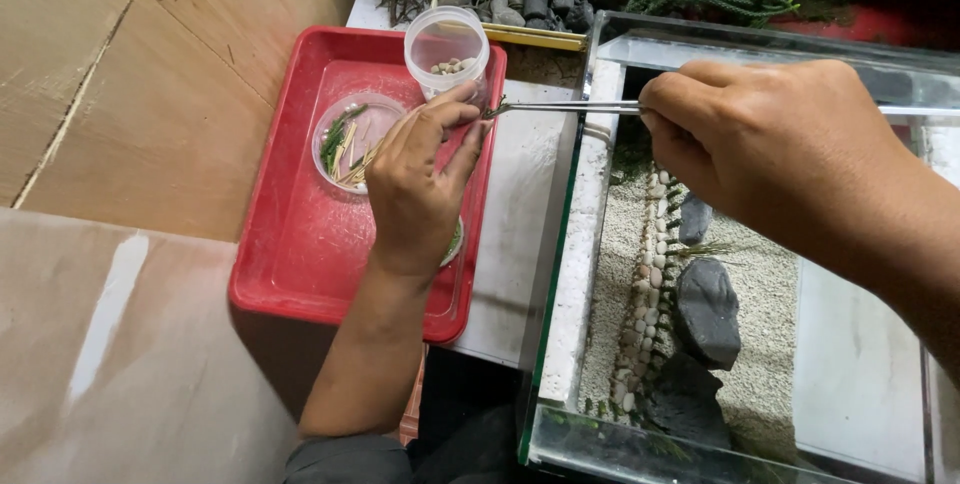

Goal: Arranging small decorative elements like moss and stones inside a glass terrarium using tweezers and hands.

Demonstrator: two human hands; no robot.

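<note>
Our right hand [770, 139] is closed around long metal tweezers [570, 108], pinching them near the back end so the thin tips can reach far. The tips point left and meet our left hand [420, 179] over the red tray [290, 254]. The left fingers are pinched together at the tweezer tips, on a tiny green plant bit [495, 110], so small we can hardly see it. It looks like the fingers steady the bit so the tweezers can grab it well.

The red tray sits on the white tabletop [520, 214], just beside the glass tank [560, 244], so everything is close to reach. On the tray a flat round clear dish [352, 141] holds green and pale plant stems. A taller clear cup [447, 44] at the tray's far edge holds small tan pebbles. Neither one shows a label.

Inside the tank lie pale sand, a row of little white stones [645, 294] and dark grey rocks [708, 309].
</note>
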